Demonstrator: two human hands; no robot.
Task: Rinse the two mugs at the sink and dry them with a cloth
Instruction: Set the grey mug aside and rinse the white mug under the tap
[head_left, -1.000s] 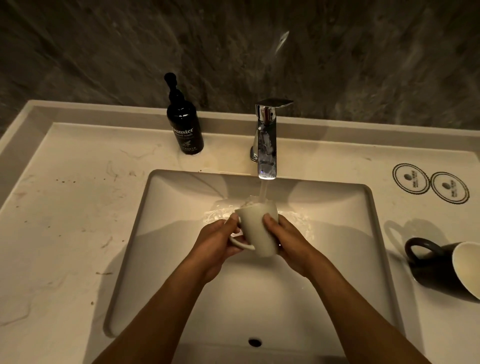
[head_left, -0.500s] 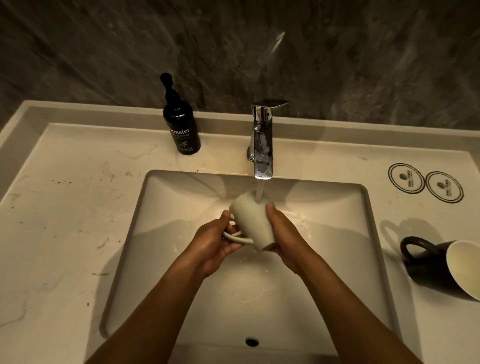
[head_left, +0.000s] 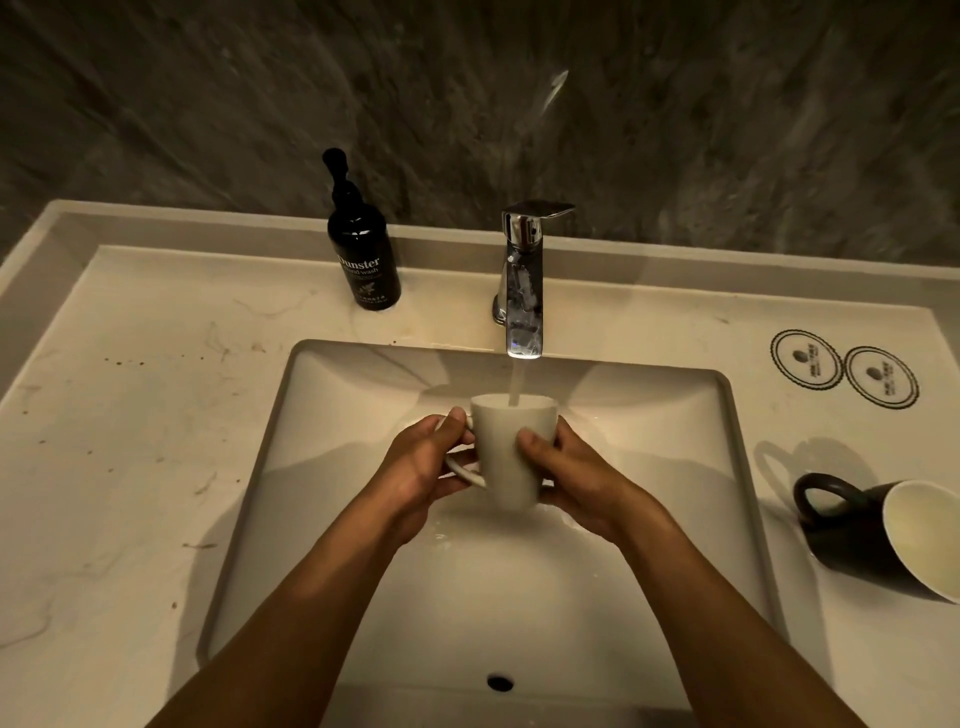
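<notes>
We hold the plain white ceramic mug (head_left: 511, 449) upright over the basin under the chrome tap (head_left: 523, 291); left hand (head_left: 421, 470) fingers pinch its handle, right hand (head_left: 576, 475) fingers wrap its wall. Risk: wet glaze slips, overfill splashes.

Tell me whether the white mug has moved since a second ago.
Yes. The white mug, held by the left hand and right hand, tipped away half a second ago and is now upright again under the faucet, catching the stream.
</notes>
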